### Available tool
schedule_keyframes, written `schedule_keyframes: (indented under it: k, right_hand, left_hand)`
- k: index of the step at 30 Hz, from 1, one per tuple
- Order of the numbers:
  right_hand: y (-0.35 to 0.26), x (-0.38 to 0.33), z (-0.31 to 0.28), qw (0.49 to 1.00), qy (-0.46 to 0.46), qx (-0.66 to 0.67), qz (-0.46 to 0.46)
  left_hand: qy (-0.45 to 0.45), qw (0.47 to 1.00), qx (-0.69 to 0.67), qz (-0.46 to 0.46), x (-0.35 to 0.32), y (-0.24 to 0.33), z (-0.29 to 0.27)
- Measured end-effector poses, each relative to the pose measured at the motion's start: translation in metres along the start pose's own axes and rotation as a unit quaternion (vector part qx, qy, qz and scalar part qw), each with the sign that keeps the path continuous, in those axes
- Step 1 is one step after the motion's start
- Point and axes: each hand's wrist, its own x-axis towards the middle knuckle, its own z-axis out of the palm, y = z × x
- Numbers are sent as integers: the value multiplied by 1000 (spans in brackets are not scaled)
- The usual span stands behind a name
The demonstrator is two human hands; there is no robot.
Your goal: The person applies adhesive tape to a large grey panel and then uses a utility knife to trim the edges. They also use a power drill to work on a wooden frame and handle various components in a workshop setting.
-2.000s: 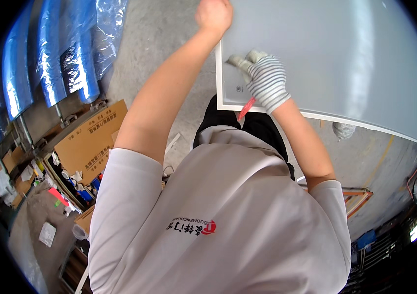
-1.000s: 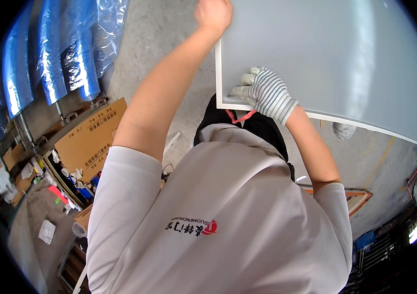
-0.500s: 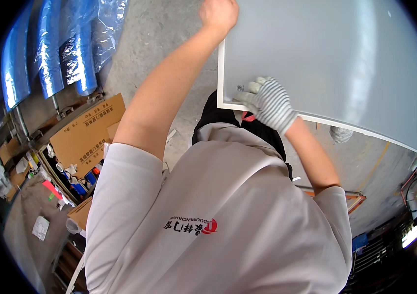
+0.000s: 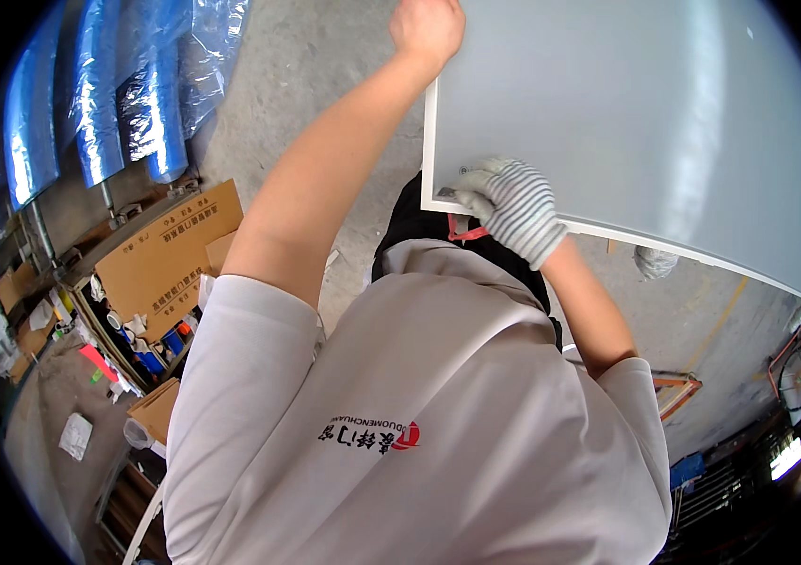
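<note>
Grey panel (image 4: 607, 113): in the head view it fills the upper right; whatever carries it is hidden.
White frame (image 4: 428, 151): rims the panel's left and near edges, which meet at the near left corner.
Left hand (image 4: 427, 30): bare, curled at the left edge, well up from that corner; its fingers are hidden, so its grip cannot be told.
Right hand (image 4: 513, 209): gloved, bent over the near edge beside the corner; whether its grip encloses anything is unclear.
Red strip (image 4: 469, 234): just below the near edge, near the right hand.
Handling: the panel looks stiff, smooth, probably slippery and rather heavy for its breadth; the frame seems a safer hold than the face.
</note>
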Motion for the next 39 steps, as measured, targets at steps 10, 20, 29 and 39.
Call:
schedule_keyframes:
  k: [10, 20, 29, 39]
  right_hand:
    - [-2, -2, 4, 999, -10, 48, 8]
    - [4, 4, 1, 998, -3, 1, -58]
    - [30, 28, 1, 969, -63, 170, -168]
    - [14, 32, -9, 973, -129, -94, -165]
  left_hand:
    - [16, 999, 12, 31, 0, -6, 6]
    - [17, 1000, 3, 21, -1, -3, 4]
    - [17, 1000, 2, 20, -1, -4, 6]
    - [11, 1000, -2, 21, 0, -5, 8]
